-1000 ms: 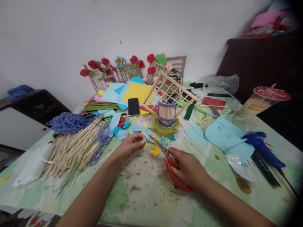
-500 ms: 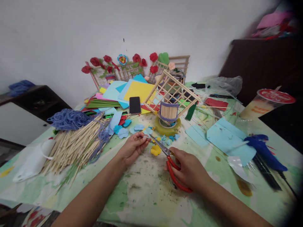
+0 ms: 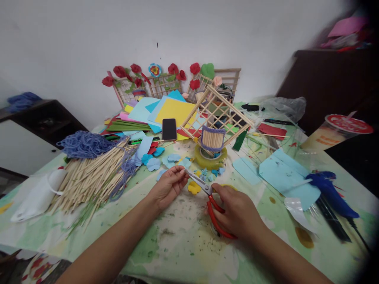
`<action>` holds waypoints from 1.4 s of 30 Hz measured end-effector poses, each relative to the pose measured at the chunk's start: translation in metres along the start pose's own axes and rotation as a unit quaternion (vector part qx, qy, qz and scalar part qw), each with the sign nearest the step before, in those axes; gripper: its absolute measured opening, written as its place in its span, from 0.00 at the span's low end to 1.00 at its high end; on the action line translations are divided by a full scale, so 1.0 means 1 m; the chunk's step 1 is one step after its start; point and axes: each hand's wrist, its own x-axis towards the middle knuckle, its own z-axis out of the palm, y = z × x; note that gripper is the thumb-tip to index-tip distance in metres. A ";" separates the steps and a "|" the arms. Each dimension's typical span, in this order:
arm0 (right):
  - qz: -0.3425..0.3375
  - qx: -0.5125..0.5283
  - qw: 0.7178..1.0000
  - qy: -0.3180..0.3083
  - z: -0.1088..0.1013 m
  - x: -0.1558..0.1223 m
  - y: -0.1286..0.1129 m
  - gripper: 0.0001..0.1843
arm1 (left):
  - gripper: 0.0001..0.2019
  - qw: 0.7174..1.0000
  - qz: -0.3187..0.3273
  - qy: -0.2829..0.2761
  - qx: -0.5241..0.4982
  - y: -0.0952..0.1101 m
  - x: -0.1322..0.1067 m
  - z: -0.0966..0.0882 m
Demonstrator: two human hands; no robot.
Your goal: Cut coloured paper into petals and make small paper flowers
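My right hand (image 3: pixel 238 211) is wrapped round the red handles of a pair of scissors (image 3: pixel 201 183), whose blades point up and to the left. The blade tips reach the fingertips of my left hand (image 3: pixel 170 185), which is closed in a pinch. Between those fingers is a small pale blue piece of paper, mostly hidden now. Just beyond lie pale blue paper flowers (image 3: pixel 153 164) and small blue scraps (image 3: pixel 204 173). A yellow paper flower (image 3: pixel 194 187) rests under the blades. Behind them, a bamboo-stick lattice (image 3: pixel 213 138) with a small stick basket leans on a yellow tape roll (image 3: pixel 217 161).
Bamboo sticks (image 3: pixel 91 177) and purple yarn (image 3: pixel 85 144) lie at the left. A phone (image 3: pixel 169 129) rests by coloured paper sheets (image 3: pixel 177 114). At the right are light blue paper (image 3: pixel 284 173), a blue glue gun (image 3: pixel 333 195) and a lidded drink cup (image 3: pixel 331 132).
The scissor tips have moved slightly left, closer against my left fingertips. The pale paper piece shows less than before. The whole view has shifted a little.
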 end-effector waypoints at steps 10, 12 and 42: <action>0.016 -0.010 1.000 -0.019 0.000 0.003 0.000 0.18 | 0.06 0.999 -0.011 -0.039 -0.004 -0.002 -0.004 0.002; 0.015 -0.009 1.000 -0.021 0.000 0.003 0.000 0.18 | 0.06 0.999 -0.014 -0.045 -0.004 -0.003 -0.004 0.002; 0.037 0.056 0.997 -0.037 -0.001 0.001 -0.001 0.19 | 0.05 0.997 -0.027 -0.067 -0.011 -0.005 -0.005 0.005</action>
